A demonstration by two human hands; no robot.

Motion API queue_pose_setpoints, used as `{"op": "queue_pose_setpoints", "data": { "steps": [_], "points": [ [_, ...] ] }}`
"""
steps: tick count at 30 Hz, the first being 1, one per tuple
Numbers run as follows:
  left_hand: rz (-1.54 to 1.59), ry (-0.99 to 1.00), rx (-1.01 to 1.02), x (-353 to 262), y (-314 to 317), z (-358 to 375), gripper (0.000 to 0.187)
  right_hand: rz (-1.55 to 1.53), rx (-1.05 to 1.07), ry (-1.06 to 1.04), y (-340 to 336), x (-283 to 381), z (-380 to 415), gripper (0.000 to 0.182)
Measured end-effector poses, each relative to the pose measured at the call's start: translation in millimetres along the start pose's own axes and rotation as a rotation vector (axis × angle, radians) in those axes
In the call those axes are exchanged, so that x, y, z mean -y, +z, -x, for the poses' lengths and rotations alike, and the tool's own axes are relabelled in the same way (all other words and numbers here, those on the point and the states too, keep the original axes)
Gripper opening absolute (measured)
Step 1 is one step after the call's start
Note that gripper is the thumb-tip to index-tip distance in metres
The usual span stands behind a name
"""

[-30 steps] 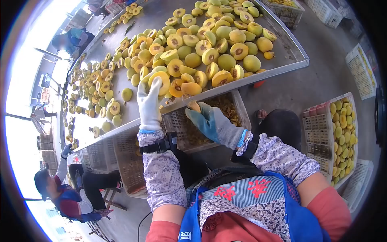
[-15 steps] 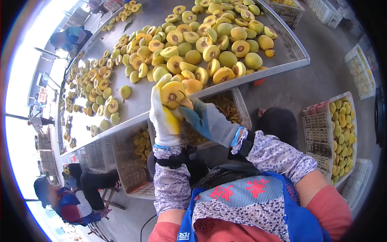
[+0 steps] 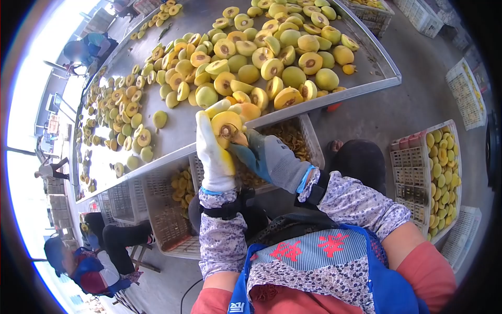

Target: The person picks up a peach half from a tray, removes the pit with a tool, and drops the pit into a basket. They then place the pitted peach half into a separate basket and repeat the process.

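Observation:
My left hand [image 3: 213, 157], in a white glove stained yellow, is closed around a halved yellow peach [image 3: 223, 123]. Its cut face with the brown centre is turned toward me. My right hand [image 3: 267, 157], in a grey and blue glove, is closed on a small pitting tool [image 3: 239, 138] with a wood-coloured handle. The tool's tip is at the peach's centre; its blade is hardly visible. Both hands are at the near edge of the metal table [image 3: 366, 88], just in front of a heap of peach halves [image 3: 251, 55].
Below the table edge stand a crate [image 3: 312, 137] of brownish scraps and a crate [image 3: 167, 230] with peach pieces. A crate of peach halves [image 3: 415, 157] is at my right. Co-workers sit at the left, one person [image 3: 86, 267] nearby. More crates [image 3: 467, 94] line the right.
The peach half has tilted slightly in my left hand, and the tool has shifted a little at its centre. A person in the left background has changed posture.

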State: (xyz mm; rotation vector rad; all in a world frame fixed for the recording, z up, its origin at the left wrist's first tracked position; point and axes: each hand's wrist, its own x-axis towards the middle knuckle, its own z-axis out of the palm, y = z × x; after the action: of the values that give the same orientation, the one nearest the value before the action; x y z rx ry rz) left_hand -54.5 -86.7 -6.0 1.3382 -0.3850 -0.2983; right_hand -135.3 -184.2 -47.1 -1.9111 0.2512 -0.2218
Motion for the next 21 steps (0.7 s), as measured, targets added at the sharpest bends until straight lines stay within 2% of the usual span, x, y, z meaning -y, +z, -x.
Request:
{"op": "queue_pose_setpoints", "data": {
  "steps": [1,5,8,9,10,11,13,14,16,17,19,20,21],
  "points": [
    [0.029,-0.035,0.002,0.0,0.1,0.2,0.049,0.024,-0.014,-0.005,-0.1,-0.4,0.4,0.048],
    [0.032,-0.078,-0.074,1.0,9.5,0.3,0.048,0.085,0.009,0.016,-4.5,2.4,0.9,0.05],
    [-0.013,-0.015,-0.043,1.5,9.5,2.6,0.046,0.116,-0.014,-0.033,-7.8,0.9,2.0,0.041],
    [-0.143,0.064,-0.016,5.2,5.3,1.4,0.032,0.159,-0.017,-0.061,-7.1,-4.5,1.9,0.04],
    [-0.273,0.142,0.014,7.3,1.0,0.1,0.035,0.201,-0.022,-0.088,-6.5,-7.7,2.3,0.039],
    [-0.274,0.14,0.016,7.2,-3.9,-2.7,0.035,0.2,-0.022,-0.085,-6.2,-9.2,2.8,0.039],
    [-0.823,0.485,0.189,6.5,-10.8,-8.0,0.033,0.204,-0.017,-0.058,-6.5,-10.8,3.9,0.038],
    [-0.821,0.484,0.189,6.2,-9.9,-6.5,0.033,0.206,-0.017,-0.057,-4.1,-15.0,3.9,0.038],
    [-0.354,0.083,0.13,5.2,-6.2,-2.8,0.032,0.189,-0.014,-0.064,-0.4,-20.1,2.8,0.04],
    [-0.355,0.084,0.131,6.8,-5.9,-2.6,0.032,0.189,-0.016,-0.064,-0.3,-21.0,4.1,0.04],
    [-0.67,0.328,0.078,8.6,-5.1,-2.1,0.033,0.035,0.09,0.052,-3.8,-9.7,6.2,0.048],
    [-0.671,0.327,0.078,7.6,-3.4,-1.0,0.033,0.033,0.091,0.052,-1.8,-10.1,6.5,0.048],
    [-0.228,0.046,0.023,1.0,3.7,0.1,0.032,0.041,0.093,0.048,0.2,-11.4,6.9,0.049]
  ]
}}
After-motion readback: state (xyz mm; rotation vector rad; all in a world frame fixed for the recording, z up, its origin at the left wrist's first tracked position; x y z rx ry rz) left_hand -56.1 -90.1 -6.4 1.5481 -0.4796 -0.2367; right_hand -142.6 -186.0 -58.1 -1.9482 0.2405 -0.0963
